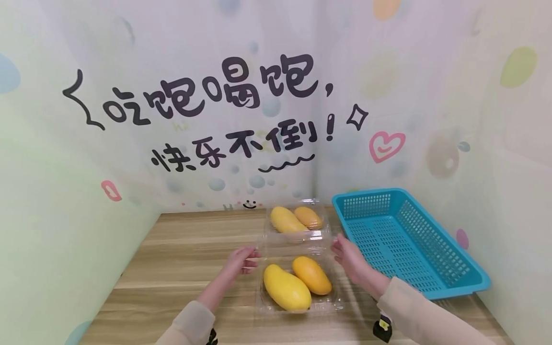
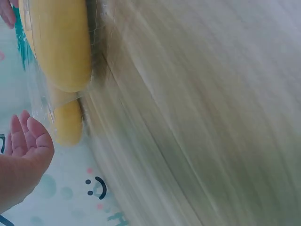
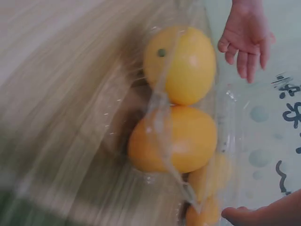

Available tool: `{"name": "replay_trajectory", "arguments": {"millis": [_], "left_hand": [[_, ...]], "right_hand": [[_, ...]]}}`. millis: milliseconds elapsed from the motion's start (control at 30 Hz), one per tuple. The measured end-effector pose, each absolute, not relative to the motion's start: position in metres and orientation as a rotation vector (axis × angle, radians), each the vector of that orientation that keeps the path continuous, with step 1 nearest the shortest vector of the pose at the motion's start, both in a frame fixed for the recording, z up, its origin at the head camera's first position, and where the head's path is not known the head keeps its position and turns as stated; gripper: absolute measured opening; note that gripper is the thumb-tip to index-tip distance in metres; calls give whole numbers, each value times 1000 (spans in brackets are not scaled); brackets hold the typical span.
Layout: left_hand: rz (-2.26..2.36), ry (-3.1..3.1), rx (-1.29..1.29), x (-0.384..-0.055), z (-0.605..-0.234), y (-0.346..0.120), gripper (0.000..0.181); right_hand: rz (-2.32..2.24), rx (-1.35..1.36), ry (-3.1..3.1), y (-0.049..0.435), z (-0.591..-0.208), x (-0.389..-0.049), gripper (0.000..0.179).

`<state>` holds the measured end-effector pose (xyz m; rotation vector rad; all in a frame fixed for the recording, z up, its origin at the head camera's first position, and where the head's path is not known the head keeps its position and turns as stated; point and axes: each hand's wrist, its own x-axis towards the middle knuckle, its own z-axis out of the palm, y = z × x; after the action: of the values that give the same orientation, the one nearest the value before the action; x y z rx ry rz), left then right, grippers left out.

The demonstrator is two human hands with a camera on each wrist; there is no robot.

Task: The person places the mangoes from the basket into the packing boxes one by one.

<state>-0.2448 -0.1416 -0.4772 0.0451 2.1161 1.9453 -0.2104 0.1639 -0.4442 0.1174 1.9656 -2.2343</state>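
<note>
The fingers of the left hand (image 1: 242,261) are loosely spread and hold nothing; their tips sit just beside the left rim of a clear plastic clamshell box (image 1: 302,306), and whether they touch it cannot be told. The left wrist view shows the same hand (image 2: 26,141) with relaxed fingers near the clear plastic, apart from it. The right hand (image 1: 349,258) is likewise open, fingers straight and gripping nothing, its tips close to the right side of the box near the hinge; contact cannot be told there either.

Between the hands, the near half of the box lies on the wooden worktop (image 1: 181,258) and holds two mangoes side by side: a yellow mango (image 1: 286,289) on the left and a smaller orange mango (image 1: 311,274) touching it on the right. Just behind, a second clear box (image 1: 297,237) holds another yellow mango (image 1: 286,220) and another orange mango (image 1: 308,217).

To the right, a blue plastic basket (image 1: 453,282) with perforated walls stands on the worktop near the right hand. A printed backdrop (image 1: 215,110) with black characters, a pink heart and pastel spots rises behind.
</note>
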Motion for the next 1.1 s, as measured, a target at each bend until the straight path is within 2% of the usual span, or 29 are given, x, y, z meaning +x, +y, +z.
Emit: {"name": "replay_trajectory", "arguments": {"millis": [167,367,567,933,1100], "left_hand": [[1878,2155,99,-239,-481,-150,47],[1797,2224,194,-234,-490,-160,46],[1750,2237,341,-231,-496,-165,44],[1592,2306,527,-225,-499,-163,55],[1568,2310,509,-223,-501,-160,60]], "right_hand": [[-2104,-13,2115,172,-459,-202,56],[-2020,10,2365,164,-476,-198,44],[-2111,109,2345,149,-484,-195,36],[-2185,128,2361,148,-514,-209,35],[-2184,92,2377,147,-519,-210,38]]}}
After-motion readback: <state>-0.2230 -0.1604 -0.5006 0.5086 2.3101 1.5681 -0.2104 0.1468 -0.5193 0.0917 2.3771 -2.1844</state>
